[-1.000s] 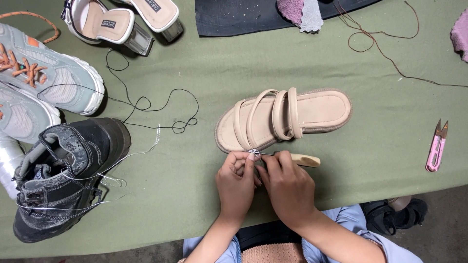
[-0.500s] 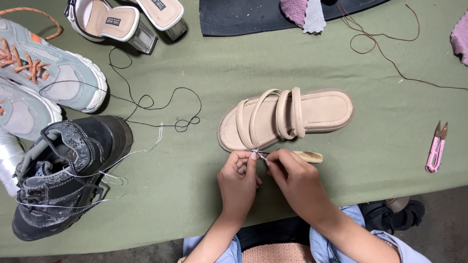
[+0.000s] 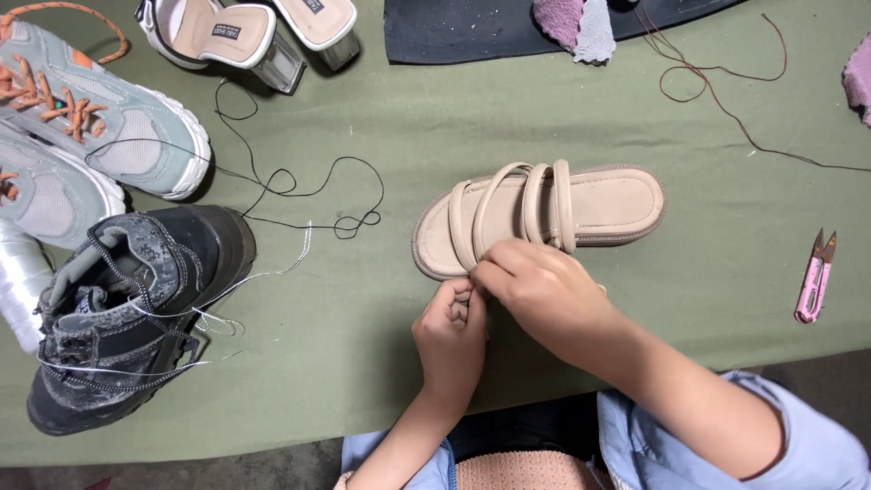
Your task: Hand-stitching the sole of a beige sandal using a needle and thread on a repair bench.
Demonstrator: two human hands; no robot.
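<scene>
A beige strappy sandal point(image 3: 599, 204) lies on its sole on the green table cloth point(image 3: 363, 345), toe to the left. My left hand point(image 3: 451, 331) is curled, its fingertips pinched together just below the sandal's near toe edge. My right hand point(image 3: 535, 295) rests against the sandal's near side and meets the left fingertips. What they pinch is hidden now; earlier frames showed a thin pale strand there and a beige tool handle.
A black boot point(image 3: 136, 299) with clear thread through it stands at the left, below light sneakers point(image 3: 100, 118). Black thread point(image 3: 299, 186) loops beside the sandal. White heeled sandals point(image 3: 227, 32) and a dark mat point(image 3: 472, 27) lie at the back. Pink snips point(image 3: 814, 277) lie at the right.
My right hand has slid left and up over the sandal's near edge, covering the beige handle and the pale strand. The left hand has hardly moved.
</scene>
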